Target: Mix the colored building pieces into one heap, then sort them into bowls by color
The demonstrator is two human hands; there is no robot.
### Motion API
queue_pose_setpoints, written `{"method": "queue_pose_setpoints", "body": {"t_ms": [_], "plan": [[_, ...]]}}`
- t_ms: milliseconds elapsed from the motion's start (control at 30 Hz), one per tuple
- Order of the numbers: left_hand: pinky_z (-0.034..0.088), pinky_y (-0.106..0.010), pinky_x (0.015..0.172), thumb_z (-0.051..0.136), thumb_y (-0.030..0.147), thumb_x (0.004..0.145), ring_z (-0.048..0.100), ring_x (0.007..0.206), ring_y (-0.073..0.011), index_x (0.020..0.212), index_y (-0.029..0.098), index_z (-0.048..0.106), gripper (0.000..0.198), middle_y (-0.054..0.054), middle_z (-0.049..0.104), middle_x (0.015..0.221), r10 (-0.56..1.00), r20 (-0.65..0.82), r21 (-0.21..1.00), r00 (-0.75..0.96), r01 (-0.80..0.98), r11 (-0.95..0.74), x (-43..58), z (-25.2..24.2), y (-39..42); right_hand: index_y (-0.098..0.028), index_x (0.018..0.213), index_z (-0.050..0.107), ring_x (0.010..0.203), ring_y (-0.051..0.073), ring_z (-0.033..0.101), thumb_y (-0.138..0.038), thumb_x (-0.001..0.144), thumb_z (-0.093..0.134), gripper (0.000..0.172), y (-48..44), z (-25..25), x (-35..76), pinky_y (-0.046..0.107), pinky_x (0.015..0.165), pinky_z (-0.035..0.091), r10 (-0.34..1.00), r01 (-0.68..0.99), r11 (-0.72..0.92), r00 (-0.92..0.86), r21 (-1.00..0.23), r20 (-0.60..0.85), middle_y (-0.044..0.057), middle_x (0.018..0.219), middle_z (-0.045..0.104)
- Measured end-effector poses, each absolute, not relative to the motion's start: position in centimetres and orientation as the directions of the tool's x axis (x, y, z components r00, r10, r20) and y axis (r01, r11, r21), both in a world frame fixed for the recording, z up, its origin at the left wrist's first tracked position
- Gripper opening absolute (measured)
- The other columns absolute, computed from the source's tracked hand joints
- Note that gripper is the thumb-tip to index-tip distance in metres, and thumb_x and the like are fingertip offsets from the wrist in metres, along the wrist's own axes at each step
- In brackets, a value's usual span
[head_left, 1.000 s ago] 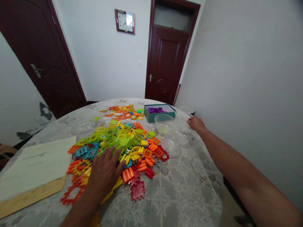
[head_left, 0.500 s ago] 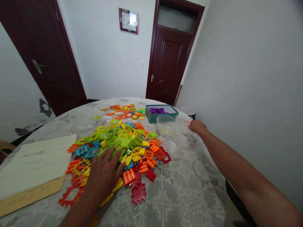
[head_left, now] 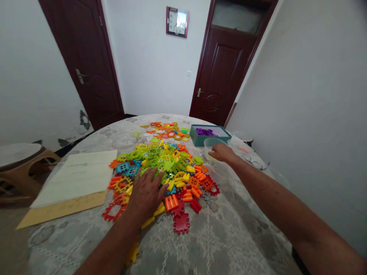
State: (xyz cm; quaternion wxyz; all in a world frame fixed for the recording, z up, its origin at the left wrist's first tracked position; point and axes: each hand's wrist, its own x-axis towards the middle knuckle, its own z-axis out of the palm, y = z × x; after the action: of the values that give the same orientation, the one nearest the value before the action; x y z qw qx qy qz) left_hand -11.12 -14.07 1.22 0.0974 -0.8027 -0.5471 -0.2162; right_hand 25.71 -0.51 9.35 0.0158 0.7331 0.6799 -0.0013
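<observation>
My left hand [head_left: 147, 189] lies palm down on the near left of a heap of plastic building pieces [head_left: 168, 166], fingers spread and holding nothing. Green gear-like pieces top the heap; yellow, orange, red and blue ones surround them. My right hand [head_left: 222, 152] reaches to a clear plastic tub [head_left: 212, 142] at the right of the heap. Its fingers are curled in at the tub, near a light green patch. What they pinch, if anything, is hidden. A dark red square piece [head_left: 181, 223] lies at the heap's near edge.
Behind the tub stands a green box [head_left: 200, 141] with purple pieces [head_left: 205, 132]. Farther right is an orange piece [head_left: 243, 149] among clear containers. More flat pieces [head_left: 164, 131] lie at the back. A pale sheet [head_left: 77, 173] is on the left, with a stool [head_left: 25, 164] beyond.
My right hand has moved left, from beside the orange piece at the far right to the clear tub. My left hand stays on the heap. The view has turned left.
</observation>
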Motion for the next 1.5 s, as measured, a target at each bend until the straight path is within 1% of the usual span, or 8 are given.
{"method": "queue_pose_setpoints", "body": {"t_ms": [333, 600, 700, 867, 967, 1033, 1233, 1500], "plan": [[0.045, -0.052, 0.112, 0.047, 0.044, 0.106, 0.067, 0.116, -0.0302, 0.120, 0.021, 0.070, 0.035, -0.012, 0.076, 0.117, 0.842, 0.499, 0.219, 0.205, 0.910, -0.352, -12.8, 2.4, -13.6, -0.018, 0.124, 0.076, 0.116, 0.035, 0.073, -0.024, 0.094, 0.057, 0.037, 0.3, 9.0, 22.3, 0.046, 0.096, 0.057, 0.975, 0.966, -0.219, 0.223, 0.139, -0.013, 0.022, 0.125, 0.074], [0.048, -0.050, 0.104, 0.050, 0.042, 0.105, 0.064, 0.115, -0.0315, 0.115, 0.018, 0.071, 0.033, -0.015, 0.074, 0.115, 0.879, 0.452, 0.216, 0.154, 0.937, -0.275, -13.5, 2.6, -13.6, -0.015, 0.114, 0.073, 0.111, 0.037, 0.071, -0.016, 0.098, 0.050, 0.028, -4.2, 12.5, 18.1, 0.051, 0.100, 0.050, 0.989, 0.982, 0.033, -0.058, 0.188, 0.133, 0.021, 0.116, 0.076], [0.047, -0.050, 0.106, 0.051, 0.043, 0.105, 0.062, 0.119, -0.0318, 0.116, 0.019, 0.070, 0.033, -0.015, 0.073, 0.118, 0.885, 0.447, 0.220, 0.129, 0.943, -0.248, -13.9, 2.4, -13.5, -0.018, 0.109, 0.070, 0.102, 0.031, 0.071, -0.022, 0.101, 0.046, 0.025, -7.1, 14.2, 15.7, 0.042, 0.096, 0.051, 0.933, 0.965, 0.260, -0.254, 0.010, 0.255, 0.017, 0.110, 0.076], [0.047, -0.049, 0.111, 0.045, 0.039, 0.107, 0.062, 0.123, -0.0298, 0.122, 0.017, 0.067, 0.034, -0.016, 0.070, 0.126, 0.837, 0.543, 0.264, 0.064, 0.934, -0.242, -14.7, 1.7, -12.8, -0.022, 0.100, 0.068, 0.091, 0.021, 0.068, -0.032, 0.098, 0.053, 0.018, -9.7, 15.2, 11.6, 0.032, 0.087, 0.050, 0.840, 0.614, 0.536, -0.325, -0.579, 0.434, 0.004, 0.095, 0.075], [0.048, -0.048, 0.112, 0.042, 0.032, 0.108, 0.063, 0.123, -0.0290, 0.129, 0.015, 0.063, 0.035, -0.017, 0.070, 0.127, 0.794, 0.608, 0.289, 0.007, 0.929, -0.229, -15.2, 0.8, -12.1, -0.021, 0.093, 0.069, 0.083, 0.018, 0.067, -0.033, 0.089, 0.065, 0.013, -9.3, 14.2, 9.2, 0.031, 0.086, 0.051, 0.895, 0.170, 0.434, -0.196, -0.885, 0.402, 0.000, 0.082, 0.072], [0.049, -0.050, 0.111, 0.043, 0.028, 0.107, 0.063, 0.124, -0.0304, 0.133, 0.012, 0.060, 0.035, -0.019, 0.069, 0.127, 0.756, 0.654, 0.291, -0.034, 0.933, -0.211, -15.6, 0.1, -11.6, -0.021, 0.089, 0.068, 0.076, 0.017, 0.067, -0.030, 0.082, 0.072, 0.012, -8.6, 13.0, 7.8, 0.033, 0.083, 0.054, 0.954, -0.168, 0.236, -0.147, -0.957, 0.261, -0.002, 0.077, 0.070], [0.051, -0.053, 0.111, 0.045, 0.022, 0.104, 0.063, 0.127, -0.0339, 0.141, 0.007, 0.052, 0.041, -0.024, 0.067, 0.133, 0.675, 0.730, 0.286, -0.107, 0.945, -0.160, -15.8, -1.4, -10.9, -0.022, 0.088, 0.063, 0.063, 0.016, 0.068, -0.014, 0.084, 0.066, 0.009, -6.9, 9.7, 5.3, 0.044, 0.084, 0.062, 0.971, -0.696, -0.239, -0.166, -0.677, -0.172, -0.003, 0.069, 0.071], [0.046, -0.053, 0.116, 0.044, 0.026, 0.106, 0.059, 0.134, -0.0318, 0.144, 0.011, 0.053, 0.042, -0.021, 0.065, 0.140, 0.699, 0.713, 0.285, -0.056, 0.934, -0.216, -15.5, -0.6, -11.4, -0.021, 0.093, 0.062, 0.061, 0.013, 0.067, -0.010, 0.091, 0.051, 0.016, -6.7, 11.0, 6.2, 0.033, 0.072, 0.063, 0.974, -0.841, -0.227, -0.189, -0.491, -0.126, -0.001, 0.071, 0.069]]}}
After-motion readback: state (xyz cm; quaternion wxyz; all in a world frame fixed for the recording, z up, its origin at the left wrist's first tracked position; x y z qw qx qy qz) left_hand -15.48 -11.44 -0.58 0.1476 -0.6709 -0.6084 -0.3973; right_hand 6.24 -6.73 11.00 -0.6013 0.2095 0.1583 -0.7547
